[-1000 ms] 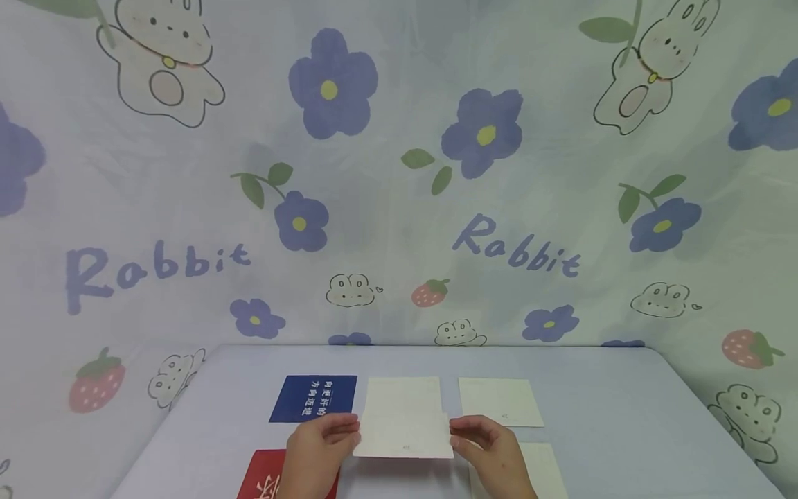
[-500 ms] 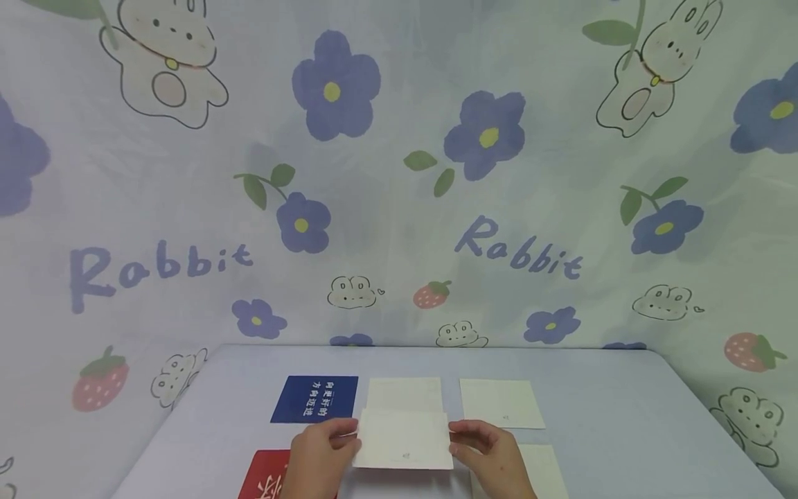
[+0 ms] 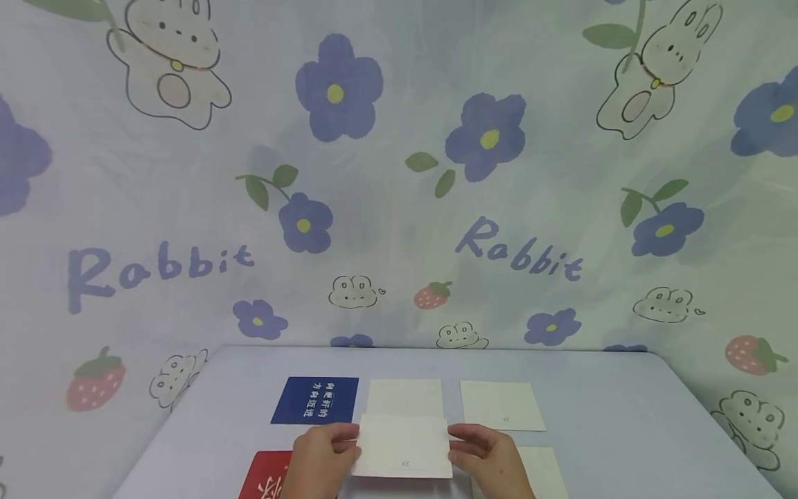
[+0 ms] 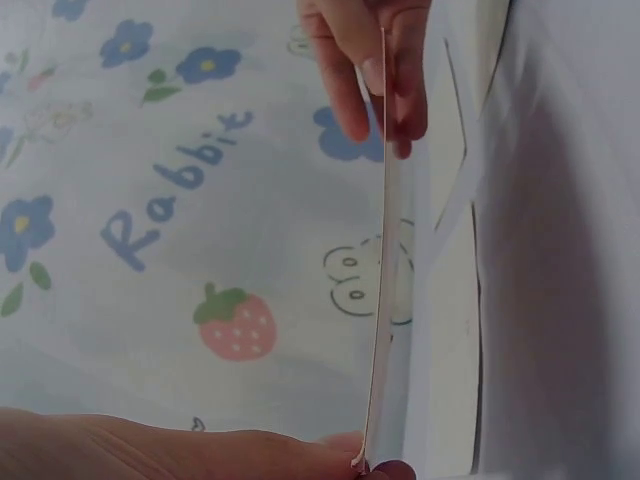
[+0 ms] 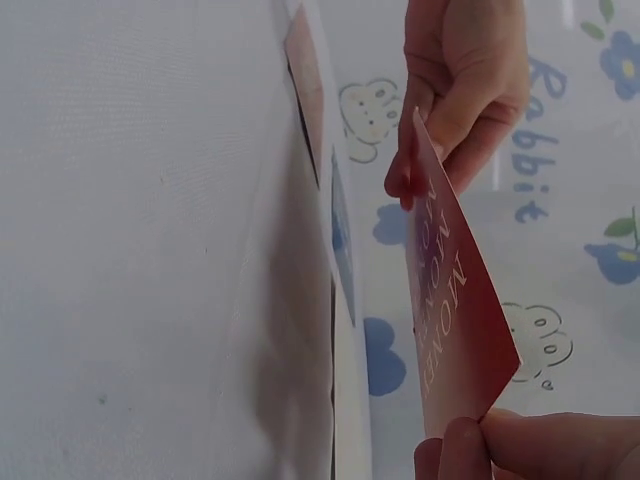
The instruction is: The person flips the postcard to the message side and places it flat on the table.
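Both hands hold one card [image 3: 404,443] by its opposite short sides, raised off the table. Its upper face is cream with a tiny mark near the front edge; the right wrist view shows its underside [image 5: 455,300], red with the word MONEY repeated. My left hand [image 3: 319,457] pinches the left side between thumb and fingers, and my right hand [image 3: 492,457] pinches the right side likewise. Behind it, a cream card [image 3: 405,396] lies on the table, its near part covered. Part of a red card [image 3: 264,475] shows beside my left hand.
On the pale table [image 3: 623,416] lie a blue card [image 3: 316,400] with white characters at the back left and a cream card [image 3: 502,405] at the back right. Another cream card [image 3: 545,471] is partly behind my right hand. A patterned cloth [image 3: 386,173] hangs beyond the far edge.
The held card has come slightly nearer the person and lower in the head view, both hands moving with it. The other cards stay where they were.
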`<state>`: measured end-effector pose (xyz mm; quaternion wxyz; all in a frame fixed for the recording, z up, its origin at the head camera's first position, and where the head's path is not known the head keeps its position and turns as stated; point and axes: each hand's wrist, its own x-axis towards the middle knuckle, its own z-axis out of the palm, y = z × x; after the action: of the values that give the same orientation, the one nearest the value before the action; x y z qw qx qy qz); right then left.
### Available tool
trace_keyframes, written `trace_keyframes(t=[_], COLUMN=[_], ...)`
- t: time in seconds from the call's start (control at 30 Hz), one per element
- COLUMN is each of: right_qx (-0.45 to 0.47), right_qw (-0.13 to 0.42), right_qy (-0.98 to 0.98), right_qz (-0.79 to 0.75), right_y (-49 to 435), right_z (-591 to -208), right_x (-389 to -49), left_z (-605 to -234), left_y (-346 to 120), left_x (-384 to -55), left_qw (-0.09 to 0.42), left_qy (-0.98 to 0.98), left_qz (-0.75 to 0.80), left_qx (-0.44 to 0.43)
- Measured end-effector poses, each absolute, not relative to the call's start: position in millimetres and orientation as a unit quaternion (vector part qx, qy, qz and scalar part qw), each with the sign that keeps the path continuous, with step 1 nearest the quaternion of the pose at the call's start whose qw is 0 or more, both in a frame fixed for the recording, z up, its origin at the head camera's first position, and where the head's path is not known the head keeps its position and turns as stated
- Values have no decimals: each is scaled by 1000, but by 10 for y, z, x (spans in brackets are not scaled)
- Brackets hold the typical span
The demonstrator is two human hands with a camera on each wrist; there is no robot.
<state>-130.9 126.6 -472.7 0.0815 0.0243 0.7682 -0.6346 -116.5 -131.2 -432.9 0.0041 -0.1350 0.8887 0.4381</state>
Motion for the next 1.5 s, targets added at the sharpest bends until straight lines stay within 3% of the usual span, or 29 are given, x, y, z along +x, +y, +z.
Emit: trace_keyframes(t=[0.33,0.93,1.5], right_qx=[29,-71,-49], right_qw=[113,105,144], right_qy=[776,784,788], right_qz=[-620,-608,-597], right_y=[1270,1353,1320], right_z=[-4719,-4822,-4805], right_x=[-1302,-1264,-1268], left_z=[-4370,-4452,-4527], left_y=[-1305,-1256,-1216], left_x=[-1140,-1132,-1144], left_qw=[0,36,42], left_qy=[894,916,938], left_qz=[429,383,330], left_qx=[-127,-112,-95])
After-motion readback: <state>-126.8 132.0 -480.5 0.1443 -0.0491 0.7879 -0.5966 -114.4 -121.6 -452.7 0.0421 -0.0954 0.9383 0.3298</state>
